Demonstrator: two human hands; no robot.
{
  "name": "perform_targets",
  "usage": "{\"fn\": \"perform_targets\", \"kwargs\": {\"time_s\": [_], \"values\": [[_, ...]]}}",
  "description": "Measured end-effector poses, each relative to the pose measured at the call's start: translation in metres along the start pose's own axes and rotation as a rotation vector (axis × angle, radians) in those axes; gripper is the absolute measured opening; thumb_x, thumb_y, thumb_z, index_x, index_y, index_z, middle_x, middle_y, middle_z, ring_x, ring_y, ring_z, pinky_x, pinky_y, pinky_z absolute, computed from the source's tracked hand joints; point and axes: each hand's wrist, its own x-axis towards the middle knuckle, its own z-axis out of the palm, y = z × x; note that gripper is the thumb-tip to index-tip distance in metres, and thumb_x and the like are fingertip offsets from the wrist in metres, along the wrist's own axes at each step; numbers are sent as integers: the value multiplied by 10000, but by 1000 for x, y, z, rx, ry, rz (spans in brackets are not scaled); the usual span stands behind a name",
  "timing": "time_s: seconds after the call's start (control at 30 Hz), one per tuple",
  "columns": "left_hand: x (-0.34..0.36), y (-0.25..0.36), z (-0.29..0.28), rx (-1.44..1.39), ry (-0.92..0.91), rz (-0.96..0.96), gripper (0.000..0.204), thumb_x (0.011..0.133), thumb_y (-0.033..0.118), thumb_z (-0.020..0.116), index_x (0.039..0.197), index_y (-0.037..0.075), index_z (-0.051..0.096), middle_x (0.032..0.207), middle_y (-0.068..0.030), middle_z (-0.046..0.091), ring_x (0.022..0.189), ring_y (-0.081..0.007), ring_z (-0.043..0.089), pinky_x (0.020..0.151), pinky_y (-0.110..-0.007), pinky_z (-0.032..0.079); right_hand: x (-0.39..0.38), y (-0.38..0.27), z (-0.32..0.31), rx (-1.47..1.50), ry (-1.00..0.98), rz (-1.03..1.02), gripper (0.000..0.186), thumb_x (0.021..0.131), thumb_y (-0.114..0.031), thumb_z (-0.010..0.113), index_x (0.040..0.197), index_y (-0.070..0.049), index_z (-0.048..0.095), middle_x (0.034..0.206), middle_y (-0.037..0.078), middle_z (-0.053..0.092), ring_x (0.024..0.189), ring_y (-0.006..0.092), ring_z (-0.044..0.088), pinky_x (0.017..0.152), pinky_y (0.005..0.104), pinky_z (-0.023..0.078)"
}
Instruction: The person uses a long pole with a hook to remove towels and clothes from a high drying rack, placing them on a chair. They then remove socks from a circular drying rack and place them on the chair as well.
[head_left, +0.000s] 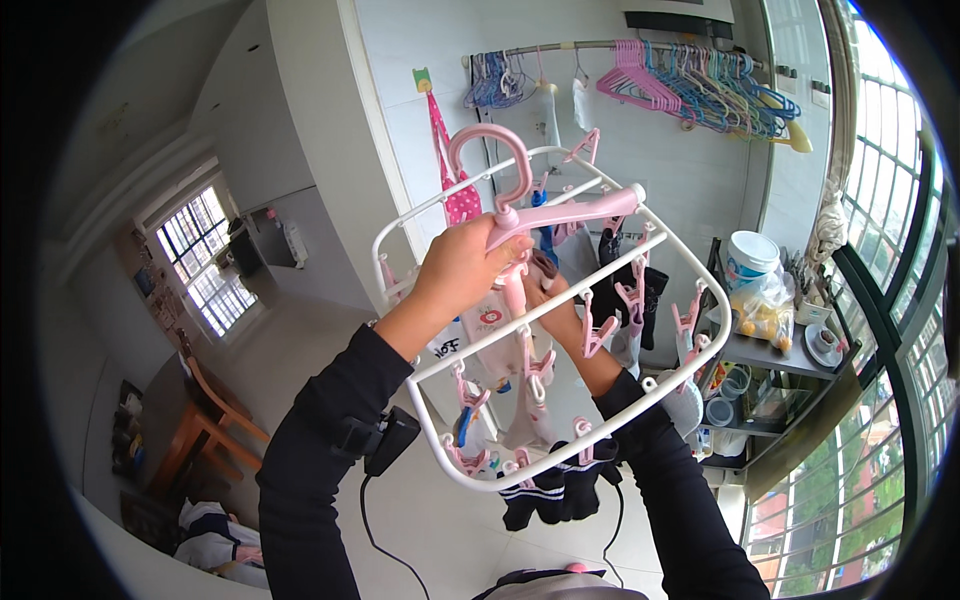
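Note:
My left hand (462, 262) grips the pink centre arm (565, 208) of a white-framed clip hanger (572, 458), just beside its pink hook (522, 150). My right hand (550, 305) reaches up behind the frame, its fingers partly hidden and bent near a small mauve-brown cloth (543, 265); I cannot make out exactly what it holds. Pink clips (598, 335) hang around the frame with several small garments on them, among them black striped socks (530, 510) at the bottom and a pale printed piece (485, 335) in the middle.
A rail (560, 46) with many hangers (660, 90) spans the wall ahead. At right stand a dark shelf unit (750, 410) with a white bucket (752, 255), and barred windows (880, 140). At left lie an open room (270, 320), wooden chairs (215, 400) and piled cloth (205, 550).

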Motion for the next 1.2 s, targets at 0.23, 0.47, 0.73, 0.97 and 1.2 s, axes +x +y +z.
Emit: {"fn": "perform_targets", "kwargs": {"time_s": [0.23, 0.47, 0.73, 0.97, 1.2], "values": [[2, 2, -2, -67, -61, -74, 400, 821, 399, 554, 978, 36, 606, 794, -81, 628, 704, -154, 590, 655, -282, 448, -89, 28, -37, -710, -190, 298, 453, 815, -409, 505, 938, 21, 580, 850, 237, 595, 777, 382, 573, 680, 389, 453], [3, 3, 0, -103, -12, -51, 366, 822, 364, 553, 972, 34, 599, 765, -90, 635, 711, -197, 613, 647, -295, 455, -130, -58, -75, 356, -47, 664, 215, 781, -124, 608, 945, 13, 593, 841, 71, 614, 745, 113, 568, 667, 247, 467], [8, 7, 14, -97, 77, -57, 385, 783, 399, 578, 882, 28, 603, 740, -115, 631, 704, -269, 608, 630, -350, 454, -101, -109, -25, 422, -314, 490, 904, 594, -57, 753, 1327, -28, 225, 1181, 154, 465, 1001, 210, 514, 870, 338, 414], [7, 9, 13, -142, 74, -34, 369, 792, 389, 571, 886, 33, 598, 702, -89, 633, 668, -262, 611, 613, -346, 463, -109, -124, -14, 147, -203, 668, 350, 714, -190, 709, 970, 5, 571, 899, 45, 610, 794, 110, 534, 717, 255, 437], [8, 10, 17, 40, 110, -31, 342, 809, 373, 560, 929, 55, 598, 736, -88, 642, 666, -241, 623, 625, -325, 469, -165, -76, -14, 1085, -337, 434, 305, 831, -172, 517, 1095, -34, 453, 975, 82, 518, 938, 213, 512, 828, 309, 420]]}}
